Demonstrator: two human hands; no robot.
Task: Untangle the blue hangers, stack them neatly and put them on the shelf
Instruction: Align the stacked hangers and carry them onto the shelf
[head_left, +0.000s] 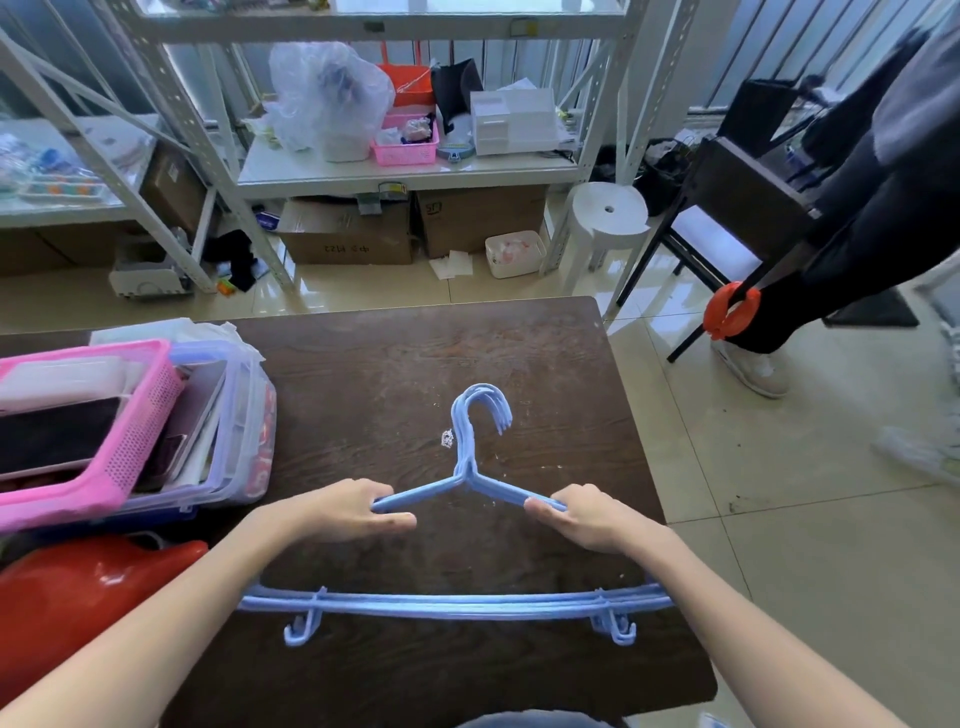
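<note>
Several light blue hangers (467, 457) lie stacked together on the dark wooden table (545, 364), hooks aligned and pointing away from me. My left hand (358, 512) grips the stack's left sloping arm. On the right sloping arm my right hand (582, 517) does the same. The hangers' bottom bars (457, 605) run across under my forearms, with small clips hanging at both ends. The white metal shelf (405, 174) stands beyond the table's far edge.
A pink basket (109, 457) sits in a clear plastic bin (244, 415) at the table's left, with a red object (78, 587) nearer me. The shelf holds bags, baskets and boxes. A person's legs (857, 234) and a dark chair (727, 218) stand at right.
</note>
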